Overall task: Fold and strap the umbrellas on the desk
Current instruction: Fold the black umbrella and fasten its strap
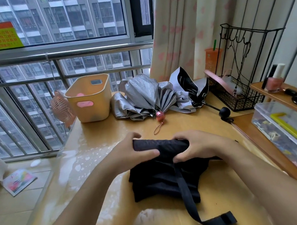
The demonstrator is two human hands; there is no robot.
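Glossy desk [101,186], black umbrella [161,145] lying crosswise left-to-right, left hand [129,154] and right hand [198,148] gripping its roll

We look through one wide-angle head camera, facing forward and down, close over the counter [194,124], with the window [70,17] straight beyond.

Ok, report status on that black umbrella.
Left hand, right hand grip half-rolled black umbrella. Strap loose on desk, unfastened. Silver umbrella, black-and-white umbrella behind, unfolded.
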